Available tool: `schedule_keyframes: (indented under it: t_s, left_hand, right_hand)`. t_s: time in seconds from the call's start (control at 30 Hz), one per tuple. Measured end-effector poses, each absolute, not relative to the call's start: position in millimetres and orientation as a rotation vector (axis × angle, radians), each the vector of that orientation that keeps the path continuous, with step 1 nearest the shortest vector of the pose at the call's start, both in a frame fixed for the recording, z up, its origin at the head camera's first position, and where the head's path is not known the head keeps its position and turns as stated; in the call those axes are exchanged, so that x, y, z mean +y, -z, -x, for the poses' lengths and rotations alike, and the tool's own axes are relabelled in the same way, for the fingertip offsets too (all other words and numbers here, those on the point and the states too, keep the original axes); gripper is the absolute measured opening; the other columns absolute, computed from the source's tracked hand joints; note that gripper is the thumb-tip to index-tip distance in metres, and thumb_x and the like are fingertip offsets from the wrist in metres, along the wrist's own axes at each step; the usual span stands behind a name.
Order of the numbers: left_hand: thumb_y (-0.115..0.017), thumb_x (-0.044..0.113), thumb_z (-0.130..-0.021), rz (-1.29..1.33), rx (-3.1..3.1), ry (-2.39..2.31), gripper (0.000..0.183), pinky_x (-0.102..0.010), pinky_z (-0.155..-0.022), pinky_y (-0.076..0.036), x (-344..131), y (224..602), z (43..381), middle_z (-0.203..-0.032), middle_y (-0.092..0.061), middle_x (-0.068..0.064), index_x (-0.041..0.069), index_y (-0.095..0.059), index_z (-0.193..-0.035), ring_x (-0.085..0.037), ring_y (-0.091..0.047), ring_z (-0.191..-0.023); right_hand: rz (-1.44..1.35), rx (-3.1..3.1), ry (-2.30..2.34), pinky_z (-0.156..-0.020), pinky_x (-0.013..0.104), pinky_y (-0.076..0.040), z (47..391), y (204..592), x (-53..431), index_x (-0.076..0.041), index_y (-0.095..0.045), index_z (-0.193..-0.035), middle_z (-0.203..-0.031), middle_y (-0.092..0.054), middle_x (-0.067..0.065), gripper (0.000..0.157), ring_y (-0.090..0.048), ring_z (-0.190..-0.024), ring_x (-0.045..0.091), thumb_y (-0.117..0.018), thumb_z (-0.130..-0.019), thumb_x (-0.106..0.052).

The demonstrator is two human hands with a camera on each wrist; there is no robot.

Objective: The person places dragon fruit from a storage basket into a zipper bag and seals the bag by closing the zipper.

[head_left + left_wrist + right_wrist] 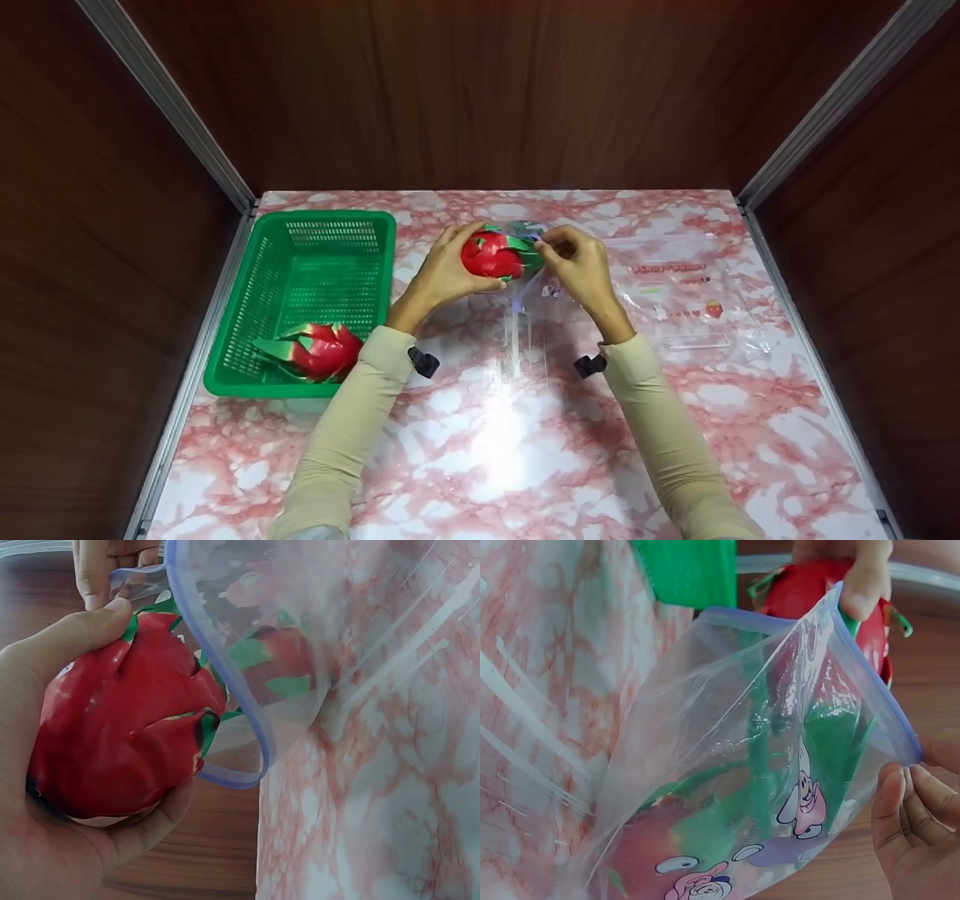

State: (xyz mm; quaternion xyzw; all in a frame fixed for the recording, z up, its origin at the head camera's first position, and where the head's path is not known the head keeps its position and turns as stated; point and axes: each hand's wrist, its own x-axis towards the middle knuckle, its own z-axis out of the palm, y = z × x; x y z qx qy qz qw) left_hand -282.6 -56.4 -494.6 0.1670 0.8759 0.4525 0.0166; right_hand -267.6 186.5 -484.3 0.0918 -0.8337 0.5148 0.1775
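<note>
My left hand [442, 270] grips a red dragon fruit [491, 256] with green leaf tips, fingers and thumb curled round its body. The leafy end points right, into the mouth of a clear zip bag [705, 712] with a purple-blue rim and cartoon prints. Thumb and fingers of my right hand [581, 262] pinch the bag's rim, seen in the right wrist view. Part of the fruit's body stays outside the bag. Red and green patches show through the film lower down; whether they are a reflection or another fruit I cannot tell.
A green plastic basket [388, 247] stands at the left, with another dragon fruit [326, 351] at its near end. Flat clear bags [675, 300] with printed pictures lie at the right on the pink-and-white marbled table [480, 465]. Dark wooden panels [480, 97] enclose the back and sides.
</note>
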Motion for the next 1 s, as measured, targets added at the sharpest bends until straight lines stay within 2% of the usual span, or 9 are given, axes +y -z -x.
schedule_keyframes:
  t_s: [0.33, 0.47, 0.57, 0.7, 1.0]
  left_hand:
    - [-0.098, 0.045, -0.072, -0.553, 2.735, -1.398, 0.104, -0.048, -0.114, -0.053, -48.2, 501.2, 281.8, -0.147, -0.051, -0.013, 0.02, -0.048, -0.16, -0.032, -0.058, -0.134]
    - [-0.097, 0.049, -0.071, -0.527, 2.738, -1.369, 0.108, -0.049, -0.115, -0.052, -43.7, 502.6, 281.5, -0.154, -0.05, -0.013, 0.021, -0.045, -0.161, -0.032, -0.057, -0.137]
    - [-0.097, 0.05, -0.07, -0.508, 2.744, -1.357, 0.11, -0.05, -0.115, -0.051, -41.0, 503.6, 281.5, -0.157, -0.049, -0.014, 0.016, -0.044, -0.161, -0.032, -0.056, -0.139]
    - [-0.096, 0.05, -0.071, -0.508, 2.762, -1.34, 0.107, -0.049, -0.114, -0.052, -38.0, 504.7, 280.6, -0.155, -0.05, -0.014, 0.012, -0.046, -0.157, -0.032, -0.057, -0.137]
    - [-0.098, 0.049, -0.069, -0.619, 2.792, -1.307, 0.104, -0.05, -0.112, -0.053, -34.5, 504.7, 277.9, -0.148, -0.051, -0.014, 0.015, -0.05, -0.155, -0.033, -0.056, -0.135]
  right_hand:
    - [-0.296, -2.364, -1.473, -0.07, 0.016, -0.05, 268.7, 484.2, 188.9, 0.0, -0.08, -0.098, -0.088, -0.076, 0.014, 0.007, -0.064, -0.076, 0.017, -0.079, -0.094, -0.006]
    - [-0.285, -2.37, -1.469, -0.071, 0.015, -0.05, 268.7, 483.7, 188.8, 0.0, -0.08, -0.098, -0.089, -0.076, 0.015, 0.007, -0.063, -0.077, 0.016, -0.079, -0.095, -0.007]
    - [-0.283, -2.37, -1.462, -0.07, 0.015, -0.049, 268.8, 483.5, 189.2, -0.001, -0.08, -0.099, -0.089, -0.076, 0.015, 0.008, -0.063, -0.077, 0.014, -0.079, -0.095, -0.008]
    - [-0.29, -2.36, -1.455, -0.069, 0.014, -0.049, 268.9, 483.2, 189.8, 0.0, -0.079, -0.099, -0.088, -0.076, 0.015, 0.009, -0.062, -0.075, 0.011, -0.079, -0.096, -0.009]
    - [-0.249, -2.346, -1.426, -0.065, 0.015, -0.046, 268.6, 481.1, 189.9, 0.002, -0.078, -0.099, -0.085, -0.075, 0.013, 0.013, -0.059, -0.071, 0.008, -0.078, -0.095, -0.01]
